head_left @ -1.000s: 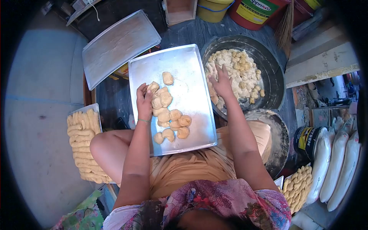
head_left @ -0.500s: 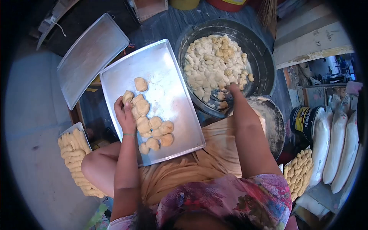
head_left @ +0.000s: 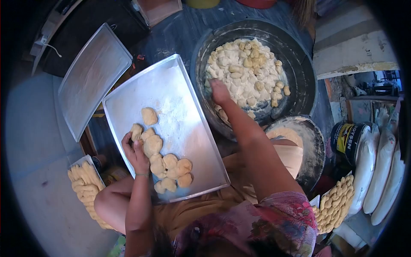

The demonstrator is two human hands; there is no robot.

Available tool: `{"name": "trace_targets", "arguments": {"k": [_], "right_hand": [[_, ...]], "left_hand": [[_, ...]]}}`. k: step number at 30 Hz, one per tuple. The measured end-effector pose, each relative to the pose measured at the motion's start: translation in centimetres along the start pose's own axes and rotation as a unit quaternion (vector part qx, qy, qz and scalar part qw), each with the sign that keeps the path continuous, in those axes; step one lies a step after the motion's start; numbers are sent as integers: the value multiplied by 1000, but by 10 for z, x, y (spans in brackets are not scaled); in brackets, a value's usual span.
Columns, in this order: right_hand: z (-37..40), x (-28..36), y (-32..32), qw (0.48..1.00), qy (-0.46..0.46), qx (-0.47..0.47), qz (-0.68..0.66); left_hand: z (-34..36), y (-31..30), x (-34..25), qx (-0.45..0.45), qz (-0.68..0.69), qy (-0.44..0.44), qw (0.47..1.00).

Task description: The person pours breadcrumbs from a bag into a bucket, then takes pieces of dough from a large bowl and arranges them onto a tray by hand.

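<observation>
My left hand (head_left: 136, 155) is closed round a dough ball (head_left: 136, 132) at the left side of a shallow metal tray (head_left: 188, 124), thumb on one side and fingers on the other. A cluster of dough balls (head_left: 170, 162) lies beside it, some touching, and a single ball (head_left: 149, 116) sits just above. The tray rests tilted over my lap. My right hand (head_left: 219, 91) reaches into the left side of a large dark basin (head_left: 295, 73), at the edge of a floury heap of dough pieces (head_left: 239, 70). Its fingers are blurred and partly hidden.
Another metal tray (head_left: 95, 79) leans at the upper left. Shaped dough fills trays at left (head_left: 87, 188) and right (head_left: 337, 203). A flour-dusted pan (head_left: 314, 150) sits beside my knee. Right of it are a dark paint bucket (head_left: 349, 139) and several long white plastic-wrapped bundles (head_left: 379, 165).
My right hand has moved left across the basin, from the heap's lower edge to its left side. My left hand stays at the same dough ball. The view has shifted slightly.
</observation>
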State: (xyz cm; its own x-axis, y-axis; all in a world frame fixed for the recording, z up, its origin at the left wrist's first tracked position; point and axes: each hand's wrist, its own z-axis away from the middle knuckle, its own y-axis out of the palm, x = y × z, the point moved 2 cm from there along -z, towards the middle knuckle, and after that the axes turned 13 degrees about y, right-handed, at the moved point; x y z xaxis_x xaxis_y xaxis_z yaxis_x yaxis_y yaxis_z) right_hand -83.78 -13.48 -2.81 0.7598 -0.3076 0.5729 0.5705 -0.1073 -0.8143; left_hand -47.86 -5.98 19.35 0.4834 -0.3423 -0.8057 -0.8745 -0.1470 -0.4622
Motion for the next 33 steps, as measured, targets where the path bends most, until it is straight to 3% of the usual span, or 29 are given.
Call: {"name": "trace_targets", "arguments": {"k": [6, 9, 12, 13, 15, 17, 19, 22, 23, 24, 26, 28, 31, 33], "right_hand": [[-26, 5, 34, 984, 103, 116, 91], [-26, 20, -11, 948, 173, 243, 115], [-35, -16, -3, 980, 96, 167, 41], [-51, -48, 17, 975, 131, 146, -105], [-80, -110, 66, 898, 192, 94, -385], [-45, -32, -56, 690, 212, 20, -692], [-55, -54, -76, 734, 307, -37, -605], [-75, -95, -85, 708, 346, -92, -609], [-90, -122, -75, 823, 305, -142, -458], [-106, -156, -51, 905, 251, -186, -288], [-104, -152, -38, 952, 186, -239, -42], [-62, -86, -40, 941, 183, -269, 88], [-31, -55, -38, 960, 219, -100, 145], [-22, -60, -46, 965, 244, -96, 12]], "left_hand": [[1, 0, 1, 6, -9, -8, 1000], [0, 0, -1, 11, -15, -10, 1000], [0, 0, -3, 13, -24, -8, 1000], [-1, 1, -3, 12, -18, -10, 1000], [-1, 2, -6, 11, -6, -17, 1000], [-1, 1, -5, 14, -15, -10, 1000], [-1, 1, -5, 16, -19, -9, 1000], [-1, 1, -4, 16, -13, -15, 1000], [-1, 1, -4, 18, -13, -15, 1000], [-1, 0, -4, 20, -13, -16, 1000], [-2, 0, -4, 20, -19, -9, 1000], [-2, 1, -4, 19, -19, -7, 1000], [-2, 3, -5, 20, -12, -13, 1000], [-2, 2, -4, 26, -13, -21, 999]]}}
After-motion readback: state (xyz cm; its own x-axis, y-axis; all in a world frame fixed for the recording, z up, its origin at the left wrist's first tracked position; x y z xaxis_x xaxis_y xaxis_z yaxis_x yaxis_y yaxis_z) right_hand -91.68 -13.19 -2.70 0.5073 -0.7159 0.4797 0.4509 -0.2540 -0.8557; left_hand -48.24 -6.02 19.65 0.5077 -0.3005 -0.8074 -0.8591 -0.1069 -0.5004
